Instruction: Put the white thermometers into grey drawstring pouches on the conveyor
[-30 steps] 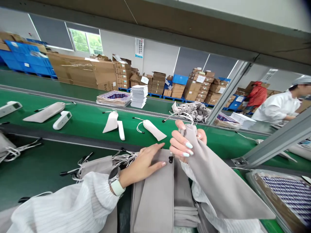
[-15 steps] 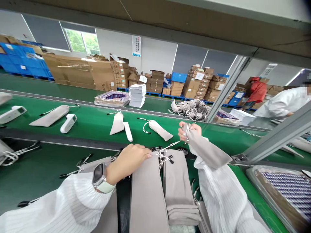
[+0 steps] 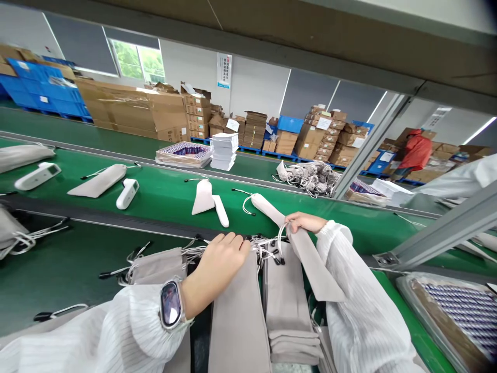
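My right hand point(image 3: 308, 221) pinches the top of a grey drawstring pouch point(image 3: 315, 269), whose flat end hangs down to the right with white cords looping at its neck. My left hand point(image 3: 221, 267), wearing a watch point(image 3: 171, 304), is curled over the top end of a long grey pouch stack point(image 3: 238, 316); its fingertips are partly hidden. Beside that lies a second pouch stack point(image 3: 289, 300), below the held pouch. White cords with black toggles tangle at the tops of both stacks. Another grey pouch bundle point(image 3: 159, 265) lies left of my left hand.
On the green belt point(image 3: 174, 207) lie filled pouches point(image 3: 267, 207) and white handheld devices point(image 3: 128, 193). Beyond stand a paper stack point(image 3: 224, 151), a patterned tray point(image 3: 182, 154) and a pouch heap point(image 3: 308, 175). A metal post point(image 3: 373, 145) rises at right, near a bagged tray point(image 3: 458, 311).
My right hand has lowered the pouch towards the second stack, and it now hangs more steeply. My left hand stays at the long stack. Belt items have shifted right in view.
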`<act>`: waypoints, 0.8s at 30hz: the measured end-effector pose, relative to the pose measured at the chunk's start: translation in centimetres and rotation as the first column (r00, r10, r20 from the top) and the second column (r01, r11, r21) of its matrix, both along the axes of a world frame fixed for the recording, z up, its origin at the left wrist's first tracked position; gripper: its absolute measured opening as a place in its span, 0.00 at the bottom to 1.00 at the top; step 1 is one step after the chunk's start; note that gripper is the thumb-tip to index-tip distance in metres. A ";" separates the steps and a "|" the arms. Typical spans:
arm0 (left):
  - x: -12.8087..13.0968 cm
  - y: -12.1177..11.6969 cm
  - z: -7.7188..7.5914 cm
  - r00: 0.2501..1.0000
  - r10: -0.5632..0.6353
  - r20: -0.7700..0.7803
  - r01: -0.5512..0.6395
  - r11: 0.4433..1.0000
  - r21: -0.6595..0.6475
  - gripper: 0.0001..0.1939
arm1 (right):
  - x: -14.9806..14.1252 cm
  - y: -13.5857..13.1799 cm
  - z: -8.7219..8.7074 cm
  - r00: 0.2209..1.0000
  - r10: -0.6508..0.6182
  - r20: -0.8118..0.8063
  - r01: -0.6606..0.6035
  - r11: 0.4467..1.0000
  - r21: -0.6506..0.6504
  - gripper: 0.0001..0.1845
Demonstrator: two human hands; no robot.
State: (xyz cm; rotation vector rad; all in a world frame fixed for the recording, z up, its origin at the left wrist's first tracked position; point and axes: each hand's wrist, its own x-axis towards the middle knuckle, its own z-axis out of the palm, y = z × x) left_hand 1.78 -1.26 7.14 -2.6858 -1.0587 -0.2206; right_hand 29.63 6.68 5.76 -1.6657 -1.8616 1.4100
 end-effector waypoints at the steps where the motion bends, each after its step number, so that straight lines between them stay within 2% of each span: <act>1: 0.0 0.1 -0.2 1.000 0.011 0.002 -0.011 1.000 0.000 0.11 | 0.7 -0.1 0.0 0.998 -0.010 0.056 0.009 1.000 0.014 0.05; 4: -0.1 0.7 -0.5 0.999 -0.002 0.037 0.004 0.999 -0.041 0.08 | 2.4 -0.6 1.2 0.986 -0.012 0.166 0.014 1.000 -0.008 0.08; 6: -0.3 0.9 -0.2 0.994 -0.044 0.097 0.053 0.994 -0.095 0.07 | 1.7 -0.6 2.8 0.980 0.000 0.199 -0.010 0.999 0.049 0.11; 8: -0.5 0.9 0.4 0.984 -0.072 0.163 0.096 0.985 -0.143 0.08 | -1.2 -0.1 4.2 0.977 0.007 0.212 -0.055 0.973 0.223 0.11; 10: -0.8 0.9 1.1 0.976 -0.066 0.209 0.104 0.979 -0.177 0.09 | -5.9 1.1 4.5 0.966 -0.031 0.257 -0.078 0.911 0.404 0.11; 11: -0.9 0.9 1.4 0.975 -0.048 0.219 0.091 0.977 -0.193 0.09 | -8.6 1.7 4.1 0.943 -0.098 0.318 -0.059 0.892 0.449 0.10; 13: -1.3 1.0 1.7 0.972 -0.001 0.234 0.059 0.969 -0.241 0.09 | -13.3 3.1 2.4 0.929 -0.144 0.341 -0.029 0.891 0.453 0.12; 16: -1.9 1.6 1.9 0.956 0.000 0.292 0.113 0.922 -0.369 0.09 | -17.1 4.6 -0.5 0.927 -0.199 0.317 0.045 0.900 0.433 0.25; 18: -2.4 2.2 2.0 0.939 -0.042 0.341 0.204 0.866 -0.457 0.10 | -17.1 5.0 -1.5 0.937 -0.226 0.268 0.103 0.909 0.405 0.29; 20: -2.7 2.8 2.2 0.922 -0.069 0.382 0.271 0.818 -0.507 0.10 | -15.6 4.8 -1.2 0.954 -0.229 0.191 0.150 0.922 0.358 0.27; 22: -2.8 3.2 2.4 0.894 -0.073 0.442 0.316 0.802 -0.506 0.11 | -13.6 3.8 0.2 0.972 -0.215 0.093 0.175 0.931 0.320 0.25; 24: -2.7 3.3 2.5 0.854 -0.071 0.515 0.354 0.804 -0.477 0.12 | -11.6 1.9 2.0 0.971 -0.169 -0.170 0.212 0.938 0.276 0.25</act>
